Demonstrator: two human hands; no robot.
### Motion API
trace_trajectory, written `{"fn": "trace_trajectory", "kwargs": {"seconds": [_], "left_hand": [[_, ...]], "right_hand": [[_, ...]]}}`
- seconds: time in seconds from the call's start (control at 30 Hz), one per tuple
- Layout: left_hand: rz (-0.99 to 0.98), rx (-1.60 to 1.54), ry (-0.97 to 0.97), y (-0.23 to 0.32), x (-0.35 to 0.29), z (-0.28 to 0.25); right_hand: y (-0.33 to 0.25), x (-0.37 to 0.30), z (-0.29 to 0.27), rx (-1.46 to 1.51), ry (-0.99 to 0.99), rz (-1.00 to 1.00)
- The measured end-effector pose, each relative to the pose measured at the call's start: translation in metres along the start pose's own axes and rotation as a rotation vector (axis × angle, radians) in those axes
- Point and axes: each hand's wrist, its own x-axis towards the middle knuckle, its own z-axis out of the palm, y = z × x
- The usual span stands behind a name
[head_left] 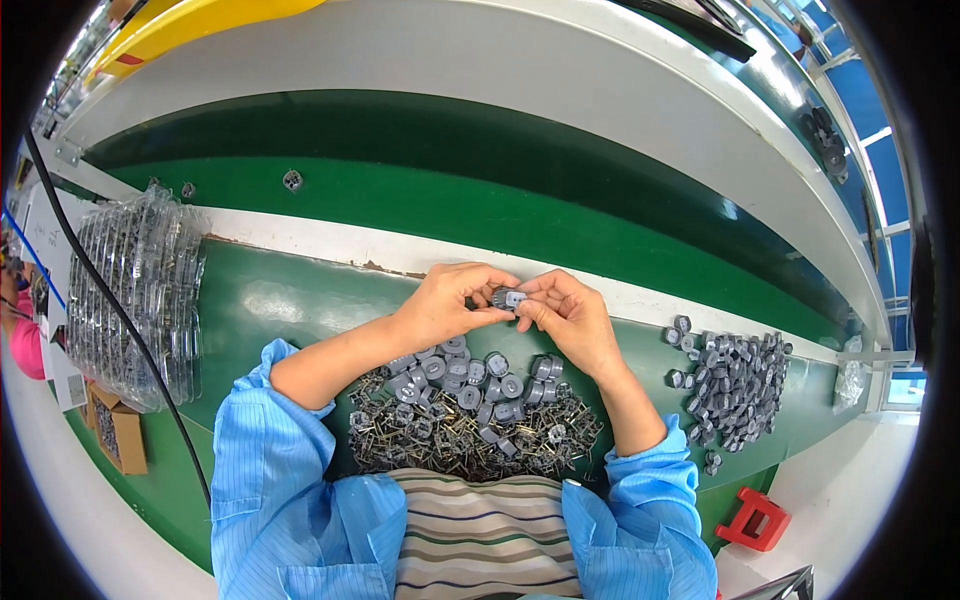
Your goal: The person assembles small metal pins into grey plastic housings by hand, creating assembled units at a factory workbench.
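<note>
Close together over the green bench, my left hand (450, 300) and my right hand (570, 318) both pinch one small grey plastic part (512, 299). It has a lighter face and dark edges; my fingers cover some of it. Just below my hands lies a heap of grey round plastic parts (465, 372). Nearer my body these merge into a tangled pile of small metal pins (440, 435), some brass-coloured and some dark.
A larger heap of grey parts (735, 385) spreads at the right. Clear plastic trays (135, 290) stand stacked at the left, with a black cable (110, 290) in front. A cardboard box (118, 435) sits below them. A white shelf (480, 60) spans the back; a red stool (755, 520) is lower right.
</note>
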Motion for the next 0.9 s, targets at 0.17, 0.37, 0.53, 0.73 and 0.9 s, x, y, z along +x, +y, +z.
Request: {"fn": "trace_trajectory", "kwargs": {"seconds": [0.17, 0.37, 0.53, 0.73, 0.9], "left_hand": [[0.031, 0.028, 0.0, 0.0, -0.002, 0.0], [-0.034, -0.014, -0.015, -0.001, -0.004, 0.002], [-0.048, -0.041, -0.024, -0.004, -0.004, 0.004], [-0.059, -0.043, -0.053, -0.002, -0.003, 0.003], [-0.078, -0.061, -0.08, 0.0, -0.003, 0.001]], "right_hand": [[0.009, 0.003, -0.004, -0.146, 0.034, 0.128], [0.005, 0.0, -0.001, -0.091, 0.087, 0.103], [-0.001, 0.0, 0.004, -0.107, 0.084, 0.124], [-0.003, 0.0, 0.004, -0.143, 0.059, 0.162], [0.001, 0.001, 0.004, -0.117, 0.051, 0.163]]}}
